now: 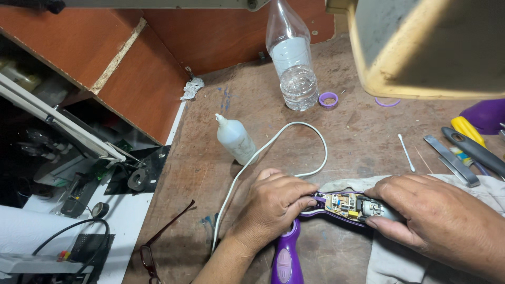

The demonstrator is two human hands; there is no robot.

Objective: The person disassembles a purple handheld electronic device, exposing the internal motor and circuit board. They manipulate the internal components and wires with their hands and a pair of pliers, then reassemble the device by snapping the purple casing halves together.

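A purple hand-held appliance lies opened on a brown workbench, its small circuit board and wiring exposed. My left hand grips the appliance at its near end, where the purple handle points toward me. My right hand holds the far end, thumb and fingers around a grey part beside the board. A white power cord loops from the appliance across the bench. A grey cloth lies under the appliance and my right hand.
A small white squeeze bottle and a clear plastic bottle with a purple cap ring stand behind. A cotton swab, tweezers and screwdrivers lie at right. Eyeglasses rest at the bench's left edge.
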